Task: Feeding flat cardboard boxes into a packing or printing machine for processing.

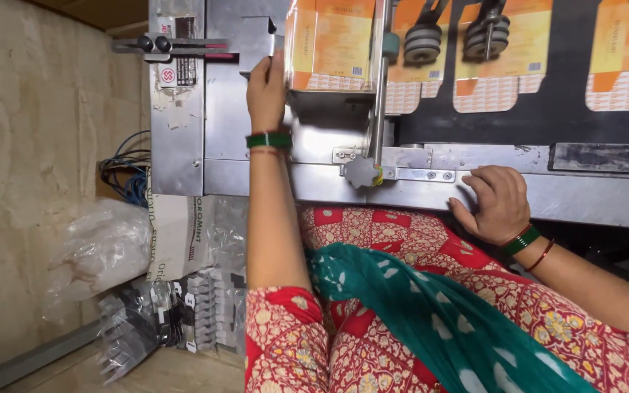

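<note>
Flattened orange cartons [329, 44] stand packed together as a stack in the feeder at the top of the metal machine [256, 156], their faces orange and yellow with a white, red-patterned flap along the lower edge and a small barcode patch near one corner. Your left hand [267, 91] is raised against the left side of that stack, palm pressed flat to it and fingers straight rather than curled; whether the fingertips grip the far edge you cannot tell from this view. More of the same cartons [485, 84] lie flat on the dark belt to the right, under two grey rollers [424, 40]. Your right hand [496, 204] rests on the machine's steel front ledge, fingers loosely bent and spread, holding nothing. Both wrists carry green bangles [269, 140]. On the floor to the left lie clear plastic bags [100, 251] and a bundle of blue cable [129, 178].
</note>
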